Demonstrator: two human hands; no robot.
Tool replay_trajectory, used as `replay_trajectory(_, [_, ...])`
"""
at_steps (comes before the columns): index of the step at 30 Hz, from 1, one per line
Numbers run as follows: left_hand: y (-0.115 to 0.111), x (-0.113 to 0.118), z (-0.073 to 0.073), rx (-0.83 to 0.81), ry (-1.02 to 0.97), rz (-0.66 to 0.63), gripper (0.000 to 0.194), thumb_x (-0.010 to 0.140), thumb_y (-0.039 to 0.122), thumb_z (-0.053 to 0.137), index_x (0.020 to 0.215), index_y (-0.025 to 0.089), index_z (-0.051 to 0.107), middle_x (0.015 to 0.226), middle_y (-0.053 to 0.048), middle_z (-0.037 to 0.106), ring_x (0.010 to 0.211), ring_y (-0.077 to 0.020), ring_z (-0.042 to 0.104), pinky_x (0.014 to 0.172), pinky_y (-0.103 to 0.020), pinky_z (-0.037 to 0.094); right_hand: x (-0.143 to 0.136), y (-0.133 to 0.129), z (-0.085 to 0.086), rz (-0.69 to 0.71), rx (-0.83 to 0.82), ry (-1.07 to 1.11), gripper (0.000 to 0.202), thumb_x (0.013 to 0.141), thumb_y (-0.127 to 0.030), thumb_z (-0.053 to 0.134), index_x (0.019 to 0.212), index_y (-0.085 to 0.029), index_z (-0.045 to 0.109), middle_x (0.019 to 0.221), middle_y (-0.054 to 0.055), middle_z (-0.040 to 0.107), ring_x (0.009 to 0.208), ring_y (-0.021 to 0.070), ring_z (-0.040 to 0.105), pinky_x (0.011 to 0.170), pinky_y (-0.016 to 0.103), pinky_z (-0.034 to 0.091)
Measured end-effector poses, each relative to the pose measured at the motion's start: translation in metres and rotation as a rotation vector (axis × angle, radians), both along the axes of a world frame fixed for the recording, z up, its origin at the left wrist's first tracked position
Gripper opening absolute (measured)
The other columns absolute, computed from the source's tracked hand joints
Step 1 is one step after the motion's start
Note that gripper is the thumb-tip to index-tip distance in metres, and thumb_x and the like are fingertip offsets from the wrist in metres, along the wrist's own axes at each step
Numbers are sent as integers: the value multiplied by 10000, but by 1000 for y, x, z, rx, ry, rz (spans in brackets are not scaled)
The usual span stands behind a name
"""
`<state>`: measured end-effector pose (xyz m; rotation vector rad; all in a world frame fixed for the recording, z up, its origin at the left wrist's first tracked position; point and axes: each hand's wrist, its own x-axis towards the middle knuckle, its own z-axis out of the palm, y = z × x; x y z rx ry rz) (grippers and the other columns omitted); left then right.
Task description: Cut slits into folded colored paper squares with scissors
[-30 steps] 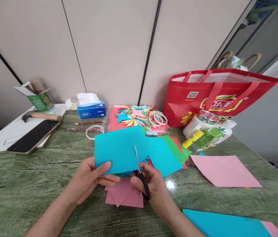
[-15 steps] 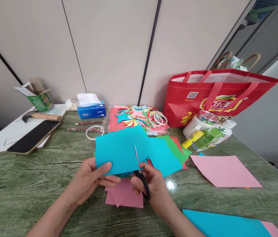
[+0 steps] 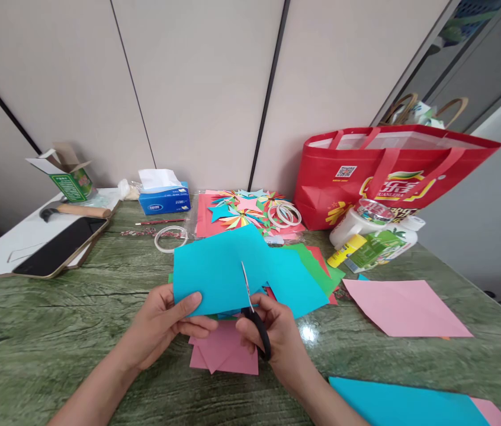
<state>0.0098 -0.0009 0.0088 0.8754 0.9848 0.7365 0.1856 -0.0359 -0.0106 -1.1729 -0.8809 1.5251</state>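
In the middle of the view, my left hand (image 3: pixel 173 319) pinches the lower left corner of a blue sheet of paper (image 3: pixel 215 272), thumb on top and fingers beneath. My right hand (image 3: pixel 275 331) grips black-handled scissors (image 3: pixel 259 331), whose blade lies over the front of the sheet near its right part. The second blade is hidden. Under the sheet, pink paper pieces (image 3: pixel 228 355) lie on the table. Just to the right is another blue piece (image 3: pixel 299 284) with green paper (image 3: pixel 317 266) beneath it.
Paper stars and rolls of tape (image 3: pixel 284 215) lie at the back, left of a red bag (image 3: pixel 343 177). A glue stick (image 3: pixel 346 251), pink sheet (image 3: pixel 410 307) and blue paper (image 3: pixel 401 402) are on the right. A phone (image 3: pixel 61 245), hammer (image 3: pixel 77 209) and tissue box (image 3: pixel 164 198) sit left.
Almost nothing differs. The blue sheet and scissors have shifted very slightly, and both hands keep their holds.
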Motion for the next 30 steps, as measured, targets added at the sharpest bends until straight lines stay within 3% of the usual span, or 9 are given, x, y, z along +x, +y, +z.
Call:
replay_trajectory(9, [1, -2, -2, 11, 15, 14, 224, 661, 299, 674, 755, 126, 567, 623, -109, 697, 515, -182, 652, 501, -233, 523, 2, 0, -1, 33, -11, -32, 422, 440, -406, 778, 659, -174, 502, 401, -62, 508, 318, 67, 400, 329, 186, 321])
replay_trajectory(15, [1, -2, -1, 48, 70, -16, 249, 667, 326, 662, 777, 124, 568, 639, -119, 698, 542, -207, 658, 524, -271, 535, 5, 1, 0, 71, 57, 23, 425, 442, -380, 790, 670, -176, 495, 479, -56, 520, 419, 79, 442, 424, 199, 373])
replay_trajectory(21, [1, -1, 1, 43, 88, -31, 267, 666, 336, 660, 799, 125, 567, 649, -126, 698, 537, -206, 656, 526, -275, 533, 6, 2, -2, 79, 50, -31, 415, 470, -421, 772, 652, -186, 482, 462, -45, 512, 398, 85, 416, 399, 206, 334])
replay_trajectory(30, [0, -3, -2, 45, 69, -26, 239, 684, 319, 648, 793, 124, 564, 648, -120, 699, 533, -197, 656, 524, -264, 532, 6, 2, -4, 87, 71, 30, 461, 412, -373, 806, 680, -186, 482, 543, -46, 512, 457, 81, 408, 433, 200, 324])
